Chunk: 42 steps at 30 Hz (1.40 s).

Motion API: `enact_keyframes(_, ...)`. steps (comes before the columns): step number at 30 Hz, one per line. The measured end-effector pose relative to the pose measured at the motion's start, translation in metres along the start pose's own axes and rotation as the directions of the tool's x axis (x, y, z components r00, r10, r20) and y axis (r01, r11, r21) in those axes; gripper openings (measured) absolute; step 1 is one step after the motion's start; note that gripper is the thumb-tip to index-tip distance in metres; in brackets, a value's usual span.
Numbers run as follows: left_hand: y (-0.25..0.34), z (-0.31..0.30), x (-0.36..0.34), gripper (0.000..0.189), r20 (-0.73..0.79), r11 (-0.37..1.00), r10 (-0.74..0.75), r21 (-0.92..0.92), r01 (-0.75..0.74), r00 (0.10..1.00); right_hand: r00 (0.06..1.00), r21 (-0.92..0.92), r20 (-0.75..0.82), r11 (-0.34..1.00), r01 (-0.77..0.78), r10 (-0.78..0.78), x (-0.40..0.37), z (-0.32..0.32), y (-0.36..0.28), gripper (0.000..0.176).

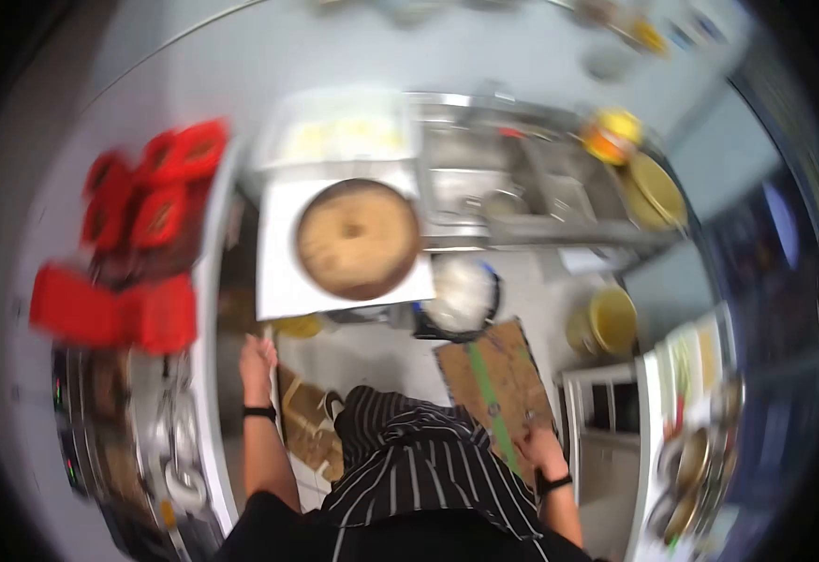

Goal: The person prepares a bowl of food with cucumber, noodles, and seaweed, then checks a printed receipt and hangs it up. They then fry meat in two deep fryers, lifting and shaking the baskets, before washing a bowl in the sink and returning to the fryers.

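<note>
My left hand (258, 359) hangs low on the left, its fingers blurred and bent together beside a narrow white edge (278, 398). On the other side, my right hand (542, 451) overlaps the lower right corner of a brown cardboard box (495, 375) with green tape along it. Motion blur leaves it unclear whether the right hand grips the cardboard. Ahead of me, a large round pan or tray filled with something light brown (358, 239) rests on a white board (276, 267). Both wrists wear black bands.
Red containers (147, 215) stand on the left counter. A metal sink (545, 183) lies ahead right, with a yellow tub (612, 134) beside it. Below it sits a white bag-like bundle in a dark container (459, 295). A yellow bucket (611, 320) is at the right. Pans (686, 487) occupy the right counter.
</note>
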State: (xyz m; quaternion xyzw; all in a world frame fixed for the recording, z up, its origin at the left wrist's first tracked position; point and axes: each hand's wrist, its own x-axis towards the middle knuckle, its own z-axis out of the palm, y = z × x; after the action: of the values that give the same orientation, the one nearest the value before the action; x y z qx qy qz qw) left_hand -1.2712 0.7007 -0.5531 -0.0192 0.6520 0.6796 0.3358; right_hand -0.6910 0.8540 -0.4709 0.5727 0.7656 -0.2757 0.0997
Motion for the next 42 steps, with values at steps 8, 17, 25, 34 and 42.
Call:
enact_keyframes(8,0.095,0.308,-0.165,0.029,0.755,0.826,0.097,0.302,-0.475,0.648,0.992,-0.090,-0.127,0.996,0.009,-0.020,0.055,-0.076,0.056,0.036)
enact_keyframes(17,0.251,0.492,-0.241,0.044,0.776,0.044,0.468,-0.498,-0.866,-0.423,0.979,-0.124,-0.185,0.990,0.063,-0.086,0.194,-0.175,0.092,0.032)
enact_keyframes(25,0.316,0.632,-0.231,0.038,0.810,-0.006,0.153,-0.572,-0.820,-0.566,0.977,-0.078,-0.209,0.995,-0.063,0.046,0.281,-0.296,0.171,0.033)
enact_keyframes(34,0.223,0.777,-0.159,0.025,0.839,0.420,0.506,-0.039,-0.907,0.199,0.839,-0.058,-0.409,0.927,0.370,-0.360,0.514,-0.483,0.148,0.037)
enact_keyframes(42,0.023,0.941,0.007,0.030,0.759,0.717,-0.041,0.475,-0.510,0.650,0.740,-0.190,-0.320,0.805,0.561,-0.591,0.869,-0.491,0.147,0.042)
